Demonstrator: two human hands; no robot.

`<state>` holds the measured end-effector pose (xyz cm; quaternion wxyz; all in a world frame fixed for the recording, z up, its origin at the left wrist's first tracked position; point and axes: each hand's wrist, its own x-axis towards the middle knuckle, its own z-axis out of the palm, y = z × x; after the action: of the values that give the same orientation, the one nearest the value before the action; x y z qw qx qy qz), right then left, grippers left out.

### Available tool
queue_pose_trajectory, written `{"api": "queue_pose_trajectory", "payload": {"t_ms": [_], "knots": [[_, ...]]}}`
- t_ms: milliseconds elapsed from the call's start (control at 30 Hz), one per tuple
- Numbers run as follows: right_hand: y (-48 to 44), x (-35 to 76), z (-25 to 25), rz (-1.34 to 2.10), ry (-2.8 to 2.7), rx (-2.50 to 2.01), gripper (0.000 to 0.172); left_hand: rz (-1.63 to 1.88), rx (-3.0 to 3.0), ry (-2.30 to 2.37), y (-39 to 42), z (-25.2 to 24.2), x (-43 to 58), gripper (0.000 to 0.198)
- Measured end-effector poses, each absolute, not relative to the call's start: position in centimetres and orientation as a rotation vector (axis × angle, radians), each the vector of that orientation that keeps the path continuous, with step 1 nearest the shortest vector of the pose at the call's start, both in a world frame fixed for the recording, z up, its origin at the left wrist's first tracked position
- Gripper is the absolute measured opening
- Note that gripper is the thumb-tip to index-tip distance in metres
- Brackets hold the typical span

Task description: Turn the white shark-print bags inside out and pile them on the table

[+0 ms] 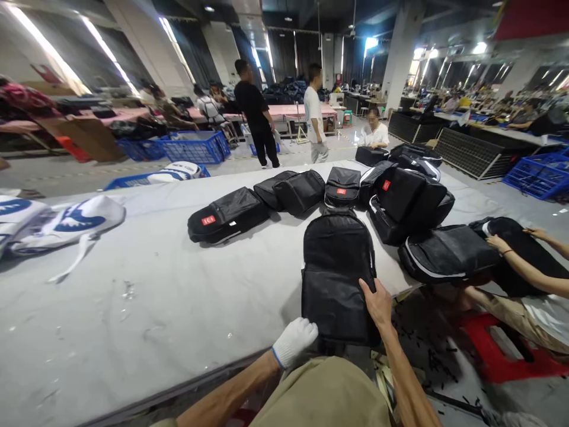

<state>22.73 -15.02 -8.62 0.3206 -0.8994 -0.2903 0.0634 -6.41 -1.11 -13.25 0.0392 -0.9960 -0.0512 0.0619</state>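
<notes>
A black backpack (338, 255) lies in front of me at the table's near edge, its lower end close to my lap. My left hand (295, 342), in a white knitted glove with a blue cuff, is closed at the backpack's lower left corner. On the opposite edge, my bare right hand (377, 302) grips the side, thumb on top and the other fingers hidden beneath. Just beyond stands a black backpack with a red label (342, 187). Another labelled black backpack (229, 214) lies to the left of it.
More black backpacks (411, 201) are heaped at the right. White-and-blue bags (84, 216) lie on the white-covered table (178, 314) at far left. At right a co-worker's hands (500, 244) hold a black backpack near a red stool (511, 350). Blue crates (195, 147) stand behind.
</notes>
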Motion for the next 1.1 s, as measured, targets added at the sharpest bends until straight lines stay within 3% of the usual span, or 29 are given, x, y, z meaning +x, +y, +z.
{"api": "queue_pose_trajectory", "payload": {"t_ms": [133, 300, 400, 500, 633, 767, 867, 967, 1100], "knots": [[-17.9, 22.4, -9.0, 0.172, -0.604, -2.133, 0.081, 0.026, -3.181, -0.223, -0.1, -10.8, -4.2, 0.030], [-22.0, 21.8, -14.6, 0.552, -0.514, -2.005, 0.087, -0.880, -3.103, -0.498, 1.1, -4.0, -0.4, 0.043], [-23.9, 21.5, -15.7, 0.686, -0.514, -1.964, 0.083, -0.842, -3.127, -0.518, 1.9, 0.0, 2.2, 0.055], [-24.1, 22.0, -12.2, 0.461, -0.457, -1.965, 0.074, -0.672, -3.207, -0.418, 2.2, 1.6, 3.7, 0.050], [-20.9, 23.4, -2.2, 0.059, -0.507, -1.876, 0.061, -0.683, -3.212, -0.428, 1.9, 1.2, 4.2, 0.045], [-14.7, 23.7, 5.2, -0.101, -1.152, -1.949, 0.064, -0.759, -3.176, -0.416, 1.5, 0.4, 4.2, 0.048], [-11.0, 23.2, 6.0, -0.187, -1.358, -2.134, 0.067, -1.006, -3.159, -0.592, 0.9, -1.4, 2.8, 0.053], [-10.0, 23.1, 4.7, -0.275, -1.353, -2.229, 0.059, -1.374, -3.033, -1.054, 0.1, -4.4, 0.3, 0.063], [-11.0, 24.1, 3.5, -0.319, -1.364, -2.225, 0.054, -1.539, -3.035, -1.239, -1.3, -7.5, -2.2, 0.055]]}}
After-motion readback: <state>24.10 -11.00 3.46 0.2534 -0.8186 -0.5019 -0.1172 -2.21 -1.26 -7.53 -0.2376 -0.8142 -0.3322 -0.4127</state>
